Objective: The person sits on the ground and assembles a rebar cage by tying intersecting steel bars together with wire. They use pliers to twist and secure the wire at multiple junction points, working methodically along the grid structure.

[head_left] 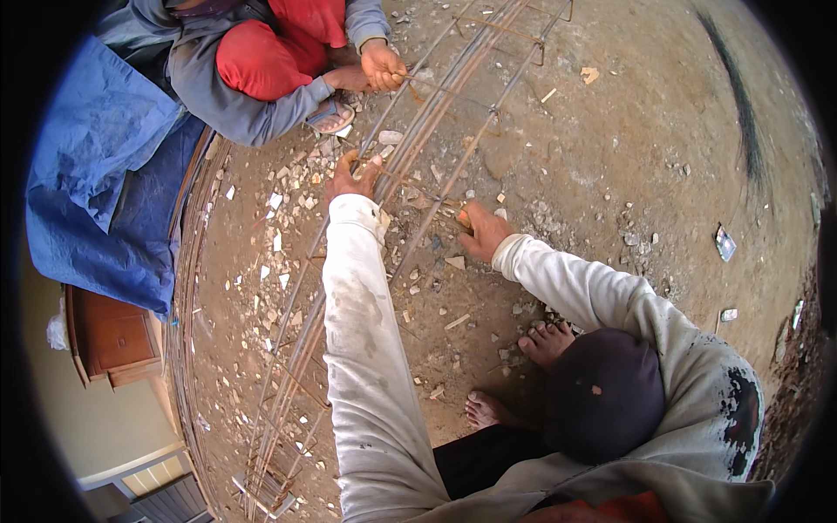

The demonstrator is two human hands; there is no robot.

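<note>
A long cage of rusty steel rebar (429, 116) runs slantwise across the ground, from the upper right to the lower left. My left hand (354, 179) is at its left side, thumb and fingers curled about a bar near a cross-tie. On the other side, my right hand (485, 234) is closed beside the cage's right-hand bar. A small orange part shows at its fingertips; what it belongs to I cannot make out. Farther up the cage, a co-worker's hand (382, 66) holds a cross-bar.
The co-worker in red trousers (261, 61) squats at the upper left. A blue tarpaulin (96, 174) hangs beside long bars along the left. Broken tile pieces (277, 241) litter the dirt around the cage. A bundle of dark wire (739, 96) lies at the far right.
</note>
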